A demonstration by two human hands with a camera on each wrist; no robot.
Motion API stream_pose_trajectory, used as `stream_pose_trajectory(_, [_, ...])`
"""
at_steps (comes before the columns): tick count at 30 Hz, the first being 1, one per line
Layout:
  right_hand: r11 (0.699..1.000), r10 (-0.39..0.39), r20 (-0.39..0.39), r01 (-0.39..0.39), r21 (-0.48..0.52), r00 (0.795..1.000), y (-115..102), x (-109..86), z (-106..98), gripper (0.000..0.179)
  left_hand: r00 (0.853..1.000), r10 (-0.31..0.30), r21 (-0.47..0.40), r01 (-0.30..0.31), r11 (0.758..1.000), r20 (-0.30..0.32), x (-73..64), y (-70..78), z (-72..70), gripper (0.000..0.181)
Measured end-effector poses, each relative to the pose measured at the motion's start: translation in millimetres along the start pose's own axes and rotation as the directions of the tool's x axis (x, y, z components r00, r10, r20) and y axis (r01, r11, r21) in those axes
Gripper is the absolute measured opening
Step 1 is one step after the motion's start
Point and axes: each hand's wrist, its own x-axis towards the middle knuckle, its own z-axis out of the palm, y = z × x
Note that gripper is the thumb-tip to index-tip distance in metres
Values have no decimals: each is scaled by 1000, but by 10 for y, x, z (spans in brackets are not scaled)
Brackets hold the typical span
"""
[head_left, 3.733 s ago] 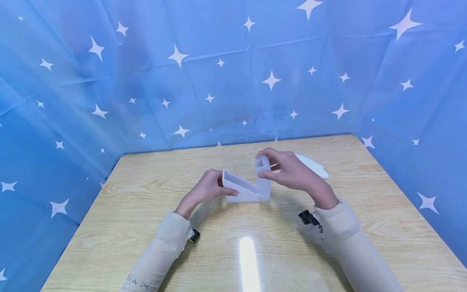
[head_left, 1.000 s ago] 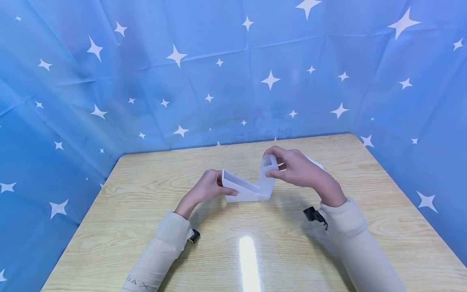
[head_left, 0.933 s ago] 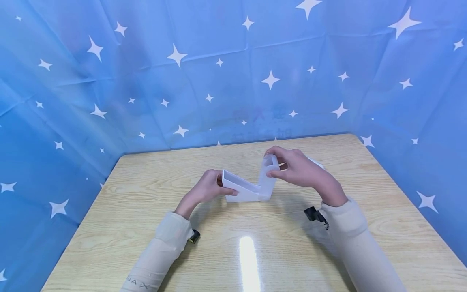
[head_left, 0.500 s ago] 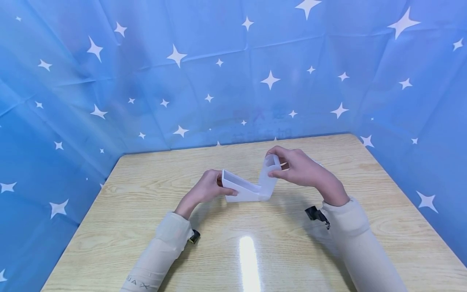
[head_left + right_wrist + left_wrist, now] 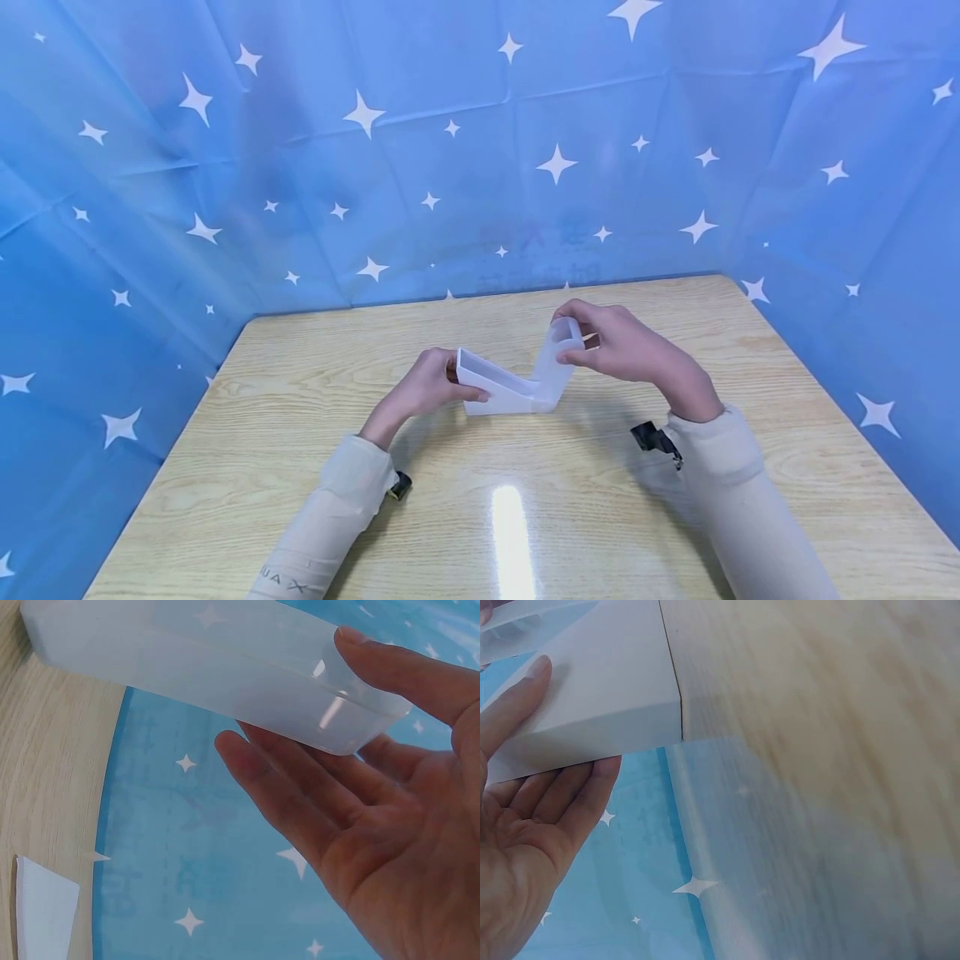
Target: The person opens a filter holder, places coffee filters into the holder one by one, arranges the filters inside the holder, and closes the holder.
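A white open-topped box (image 5: 501,401) with slanting walls lies on the table in the head view. At its right end stands a translucent hollow plastic cover (image 5: 551,373), leaning right and meeting the box at its foot. My left hand (image 5: 429,385) grips the box's left end. In the left wrist view the thumb lies on one face of the white box (image 5: 615,686) and the fingers on the opposite side. My right hand (image 5: 626,343) holds the cover's upper end. The right wrist view shows the translucent cover (image 5: 187,664) between thumb and fingers.
A flat white piece (image 5: 45,911) lies on the table in the right wrist view; the right hand hides it from the head view. The wooden table (image 5: 300,483) backs onto a blue star-patterned curtain (image 5: 420,167). Dark straps (image 5: 652,437) hang at the wrists.
My right hand has moved to the right, tilting the translucent cover from upright to leaning right. The flat white piece behind that hand has gone out of sight. My left hand has stayed still.
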Motion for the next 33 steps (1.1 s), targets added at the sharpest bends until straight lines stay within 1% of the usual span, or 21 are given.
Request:
stream_pose_trajectory(15, [999, 42, 19, -43, 19, 999, 1, -40, -56, 37, 1000, 6, 5, -6, 1000, 5, -2, 9, -4, 35])
stream_pose_trajectory(20, [999, 42, 24, -42, 19, 999, 6, -40, -66, 36, 1000, 5, -7, -5, 1000, 7, -7, 15, -5, 35])
stream_pose_trajectory(33, [998, 56, 40, -56, 10, 998, 49, -58, -114, 37, 1000, 2, 2, -2, 1000, 9, 2, 21, -9, 32])
